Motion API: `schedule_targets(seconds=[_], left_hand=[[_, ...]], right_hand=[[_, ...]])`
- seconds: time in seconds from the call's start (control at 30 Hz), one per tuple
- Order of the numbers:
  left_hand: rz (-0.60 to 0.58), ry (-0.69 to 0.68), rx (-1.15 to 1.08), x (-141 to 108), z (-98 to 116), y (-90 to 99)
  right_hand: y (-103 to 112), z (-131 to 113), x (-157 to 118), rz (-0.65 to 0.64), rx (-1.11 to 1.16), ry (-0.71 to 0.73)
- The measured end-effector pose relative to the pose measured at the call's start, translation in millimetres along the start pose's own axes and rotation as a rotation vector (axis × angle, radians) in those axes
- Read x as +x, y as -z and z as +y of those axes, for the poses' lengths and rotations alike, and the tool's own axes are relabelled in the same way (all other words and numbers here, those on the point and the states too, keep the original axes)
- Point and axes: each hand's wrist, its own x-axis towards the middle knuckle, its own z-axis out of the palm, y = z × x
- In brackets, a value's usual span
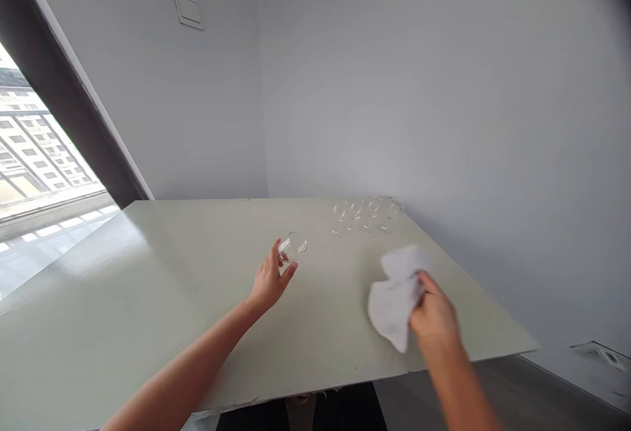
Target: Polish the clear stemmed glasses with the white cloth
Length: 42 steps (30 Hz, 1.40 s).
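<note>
My left hand (270,280) grips a small clear glass (294,247) above the middle of the table, the fingers and thumb around its lower end. The glass tilts, with its round rim facing away to the right. Over the table's right side, my right hand (434,309) is closed on a white cloth (394,293), which hangs in loose folds and is smeared by motion. A gap of bare tabletop separates the cloth from the glass.
Several clear glasses (367,214) stand in a group at the table's far right, near the wall. The pale table (172,299) meets walls behind. A window is at left, a wall switch (188,10) above, and an outlet (611,357) low at right.
</note>
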Motion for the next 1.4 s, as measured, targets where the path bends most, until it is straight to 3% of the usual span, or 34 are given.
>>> schedule_targets(seconds=[0.07, 0.1, 0.2, 0.33, 0.4, 0.53, 0.8, 0.9, 1.0, 1.1, 1.17, 1.3, 1.4], left_hand=[[0.076, -0.104, 0.091, -2.6, -3.3, -3.0], [0.118, -0.161, 0.143, -3.6, -4.6, -4.3], [0.218, -0.302, 0.289, -4.7, -6.5, -6.5], [0.264, -0.353, 0.374, -3.4, -7.2, -5.8], [0.273, -0.349, 0.402, -2.8, -8.3, -4.5], [0.247, -0.386, 0.464, -3.0, -11.7, -1.8], [0.133, -0.481, 0.433, -8.6, -6.7, -6.1], [0.073, -0.517, 0.404, -10.1, -1.7, -6.7], [0.042, -0.546, 0.447, -7.4, 0.0, -1.4], [0.030, -0.578, 0.496, -2.1, -3.3, 7.7], [0.005, -0.603, 0.479, 0.9, -7.5, 13.3], [-0.090, -0.621, 0.351, 2.0, -13.6, 18.0], [-0.104, -0.619, 0.342, -0.6, -12.1, 15.0]], right_hand=[[-37.5, 23.2, -13.7, 0.105, 0.068, -0.144], [-56.1, 33.1, -21.6, 0.076, 0.077, -0.163], [-99.2, 52.9, -46.9, -0.114, -0.022, -0.139], [-121.0, 65.8, -75.2, -0.459, -0.281, -0.091], [-121.7, 71.3, -82.1, -0.611, -0.403, -0.027], [-117.1, 77.1, -79.8, -0.795, -0.615, 0.070], [-110.9, 51.9, -56.2, -1.210, -0.612, -0.284], [-106.3, 57.7, -49.3, -1.197, -0.661, -0.276], [-102.7, 70.6, -43.8, -1.034, -0.616, -0.255], [-100.8, 71.0, -41.9, -0.938, -0.460, -0.335], [-99.2, 61.4, -43.6, -1.023, -0.388, -0.380], [-94.0, 40.4, -48.7, -1.335, -0.454, -0.447], [-90.9, 42.3, -48.4, -1.330, -0.606, -0.370]])
